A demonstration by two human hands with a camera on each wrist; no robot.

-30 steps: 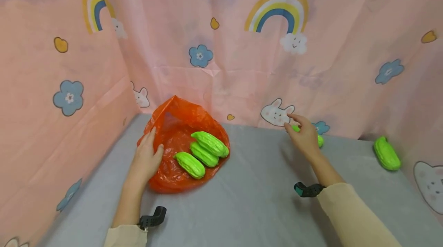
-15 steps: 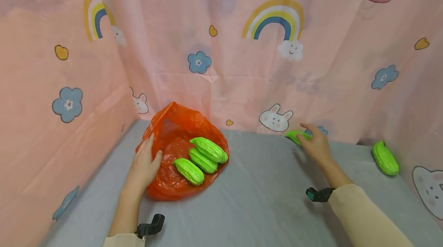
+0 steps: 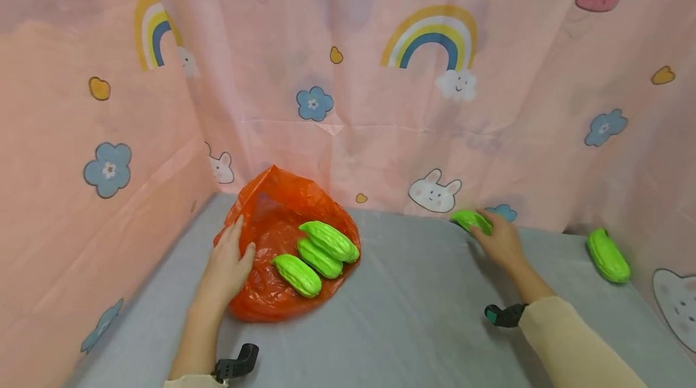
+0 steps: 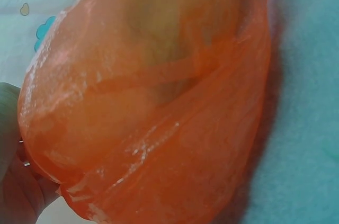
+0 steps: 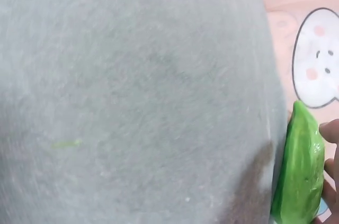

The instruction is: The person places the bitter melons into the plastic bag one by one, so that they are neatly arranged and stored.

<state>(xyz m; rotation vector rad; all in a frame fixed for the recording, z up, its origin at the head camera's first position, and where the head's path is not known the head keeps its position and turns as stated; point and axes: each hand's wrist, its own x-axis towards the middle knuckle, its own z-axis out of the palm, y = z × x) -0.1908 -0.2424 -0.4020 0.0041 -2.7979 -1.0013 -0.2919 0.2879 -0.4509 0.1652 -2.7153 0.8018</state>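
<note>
An orange-red plastic bag [image 3: 261, 303] lies mouth toward me on the left, with three bright green ridged bitter melons [image 3: 296, 275] in its opening. My left hand [image 3: 224, 270] rests at the bag's left rim, fingers fairly straight and thumb spread apart. The bag [image 4: 159, 144] fills most of the left wrist view, with part of the hand [image 4: 18, 181] at its edge. At the back right, my right hand [image 3: 501, 240] holds another bitter melon [image 3: 469, 220] between thumb and fingers. The right wrist view shows this melon [image 5: 302, 171] beside the fingers [image 5: 331, 131].
One more bitter melon [image 3: 608, 256] lies near the right wall. The grey tabletop [image 3: 402, 303] meets a pink printed curtain [image 3: 370, 152] at the back, and similar cloth stands at both sides.
My right hand has moved from above the back bitter melon to its right end and closed thumb and fingers on it. The left hand and the bag have hardly moved; the head view has tilted slightly.
</note>
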